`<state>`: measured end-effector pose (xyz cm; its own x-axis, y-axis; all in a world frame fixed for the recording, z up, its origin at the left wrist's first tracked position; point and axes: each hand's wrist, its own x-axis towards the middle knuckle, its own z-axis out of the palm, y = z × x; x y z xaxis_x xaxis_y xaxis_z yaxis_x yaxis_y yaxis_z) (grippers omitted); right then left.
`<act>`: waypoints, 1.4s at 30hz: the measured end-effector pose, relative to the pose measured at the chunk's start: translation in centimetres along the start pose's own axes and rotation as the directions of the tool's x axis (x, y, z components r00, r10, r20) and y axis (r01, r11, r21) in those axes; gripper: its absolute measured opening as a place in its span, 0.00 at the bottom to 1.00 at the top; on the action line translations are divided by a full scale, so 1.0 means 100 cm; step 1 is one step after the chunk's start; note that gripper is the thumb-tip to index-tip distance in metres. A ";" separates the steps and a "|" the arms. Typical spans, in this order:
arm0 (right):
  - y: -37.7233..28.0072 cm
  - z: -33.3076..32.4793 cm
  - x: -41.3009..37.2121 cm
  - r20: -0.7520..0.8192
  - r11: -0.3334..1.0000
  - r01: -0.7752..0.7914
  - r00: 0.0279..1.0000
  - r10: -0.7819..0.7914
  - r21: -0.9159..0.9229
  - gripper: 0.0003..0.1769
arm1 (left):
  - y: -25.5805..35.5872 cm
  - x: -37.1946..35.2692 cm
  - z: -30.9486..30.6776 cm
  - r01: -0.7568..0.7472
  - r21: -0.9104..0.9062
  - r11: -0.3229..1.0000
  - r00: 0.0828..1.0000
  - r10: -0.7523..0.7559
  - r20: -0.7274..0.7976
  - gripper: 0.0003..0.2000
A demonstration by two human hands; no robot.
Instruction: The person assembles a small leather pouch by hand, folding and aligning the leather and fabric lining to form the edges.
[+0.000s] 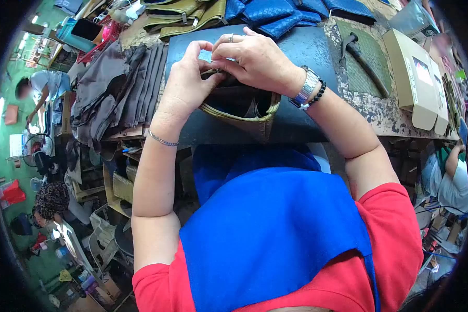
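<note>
An olive pouch (239,120) with a dark lining lies on the dark work board (296,112), its mouth gaping towards me. My left hand (188,78) is closed on the pouch's far left edge, thumb tucked towards the inside. Meeting it there, my right hand (252,58) has its fingers bent and pinched at the same edge; a ring, a watch and a beaded bracelet show on that arm. Exactly what lies between the fingertips is hidden by the hands.
Olive zip pouches (187,14) and blue pouches (275,15) are heaped at the back. Dark fabric pieces (132,86) lie left. A hammer (364,62) rests on a green textured sheet (351,78), beside a cardboard box (408,78). People work on both sides.
</note>
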<state>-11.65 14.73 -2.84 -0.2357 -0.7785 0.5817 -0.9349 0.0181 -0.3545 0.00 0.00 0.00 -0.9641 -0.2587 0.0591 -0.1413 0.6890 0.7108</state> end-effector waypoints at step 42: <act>-0.064 -0.075 -0.005 0.286 0.909 -0.197 0.954 0.091 0.368 0.18 | -0.035 -0.035 0.007 -0.097 -0.511 0.854 0.995 0.075 -0.062 0.22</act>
<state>-7.51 19.67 4.66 -0.2339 -0.9205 0.3131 -0.7053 -0.0610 -0.7063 3.76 -1.06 -3.22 -0.9562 -0.2477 0.1560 0.0871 0.2681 0.9595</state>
